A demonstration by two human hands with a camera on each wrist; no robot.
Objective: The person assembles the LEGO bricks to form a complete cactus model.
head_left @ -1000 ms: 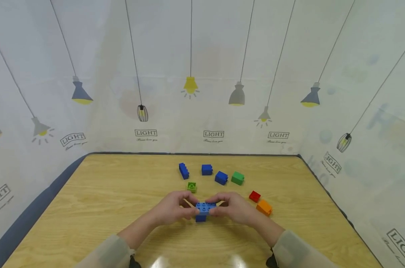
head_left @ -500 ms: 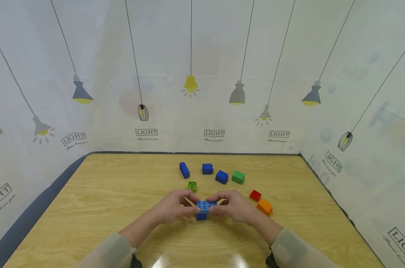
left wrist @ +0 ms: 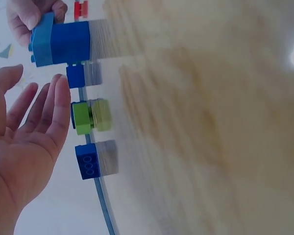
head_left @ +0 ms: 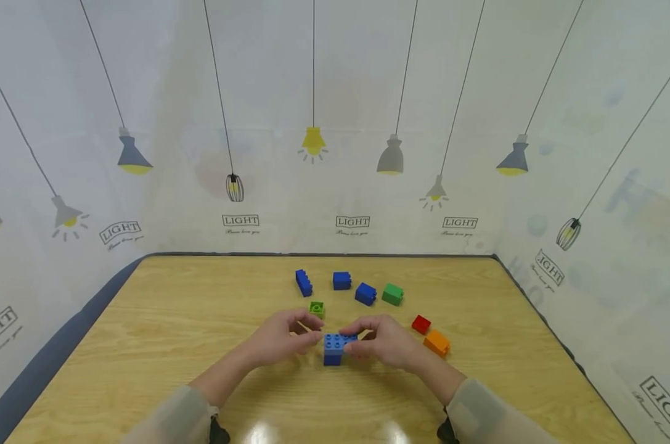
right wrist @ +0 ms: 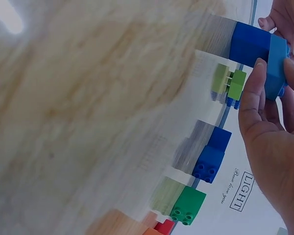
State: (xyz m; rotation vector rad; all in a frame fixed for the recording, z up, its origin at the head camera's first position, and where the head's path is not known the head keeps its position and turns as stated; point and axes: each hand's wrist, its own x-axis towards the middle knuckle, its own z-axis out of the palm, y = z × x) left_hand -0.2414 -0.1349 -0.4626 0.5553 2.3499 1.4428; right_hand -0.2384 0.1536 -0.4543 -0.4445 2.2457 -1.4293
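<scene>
A light blue toy brick with studs on top sits on a darker blue brick that stands on the table. The light brick overhangs the dark one to the right. My right hand pinches the overhanging end between thumb and fingers, as the right wrist view also shows. Just left of the stack, my left hand is apart from it, holding nothing. Its fingers are nearly straight in the left wrist view, with a gap to the light blue brick.
Behind the hands lie a lime green brick, a long blue brick, two blue blocks and a green brick. A red brick and an orange brick lie right of the right hand. A printed cloth wall surrounds the wooden table.
My left hand has let go of the light blue brick and moved a little to the left. The right hand stays on the brick, and the stack has not visibly moved.
</scene>
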